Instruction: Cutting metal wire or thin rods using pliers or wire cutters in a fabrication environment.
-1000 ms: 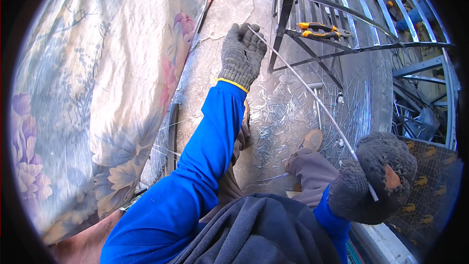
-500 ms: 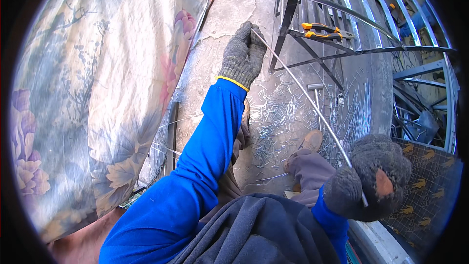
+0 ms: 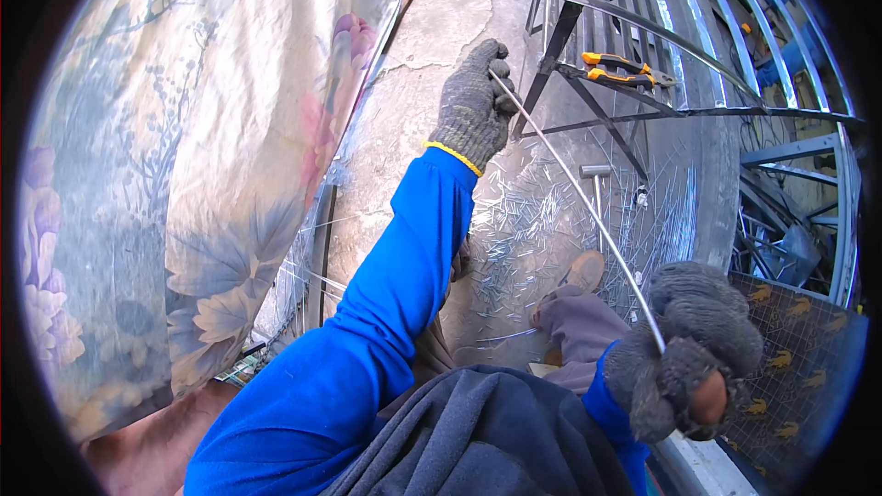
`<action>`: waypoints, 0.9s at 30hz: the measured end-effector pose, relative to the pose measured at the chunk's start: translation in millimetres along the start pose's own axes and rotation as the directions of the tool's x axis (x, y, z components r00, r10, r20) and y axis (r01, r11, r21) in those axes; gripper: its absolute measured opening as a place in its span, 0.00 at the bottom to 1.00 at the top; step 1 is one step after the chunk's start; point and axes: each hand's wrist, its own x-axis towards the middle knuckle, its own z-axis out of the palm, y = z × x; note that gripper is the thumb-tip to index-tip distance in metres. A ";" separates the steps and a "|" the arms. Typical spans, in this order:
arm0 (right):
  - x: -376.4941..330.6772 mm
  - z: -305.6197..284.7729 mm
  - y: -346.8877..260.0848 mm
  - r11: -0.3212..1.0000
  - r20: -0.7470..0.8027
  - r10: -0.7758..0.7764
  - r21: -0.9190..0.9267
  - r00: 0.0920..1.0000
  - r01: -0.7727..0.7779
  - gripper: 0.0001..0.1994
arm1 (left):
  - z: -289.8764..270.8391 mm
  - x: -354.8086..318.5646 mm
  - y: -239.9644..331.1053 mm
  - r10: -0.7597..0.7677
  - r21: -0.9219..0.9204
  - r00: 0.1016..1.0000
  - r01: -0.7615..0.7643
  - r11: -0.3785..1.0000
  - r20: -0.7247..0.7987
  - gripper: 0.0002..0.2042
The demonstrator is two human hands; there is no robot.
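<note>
A thin, straight metal rod slants from upper left to lower right between my hands. My left hand, in a grey knit glove with a yellow cuff edge, is closed round its far end. My right hand, in a dark grey glove with a hole baring some skin, is closed on the near end. Below the rod stands a hammer with a metal head and handle. Short cut metal pieces lie scattered over the concrete floor under it.
Orange-and-black pliers rest on a slatted metal frame at the upper right. A floral curtain hangs along the left. Long thin rods lie right of the cut pieces. A dark patterned sheet is at the lower right.
My right hand has shifted slightly left, its fingers now wrapped further round the rod's near end. My left hand has moved a little to the right and changed its finger hold.
</note>
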 end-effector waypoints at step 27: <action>-29.2 2.7 -50.8 0.691 0.256 0.595 0.321 0.761 -0.648 0.17 | 5.8 -10.3 -24.3 -0.022 0.386 0.990 0.073 0.920 -0.136 0.07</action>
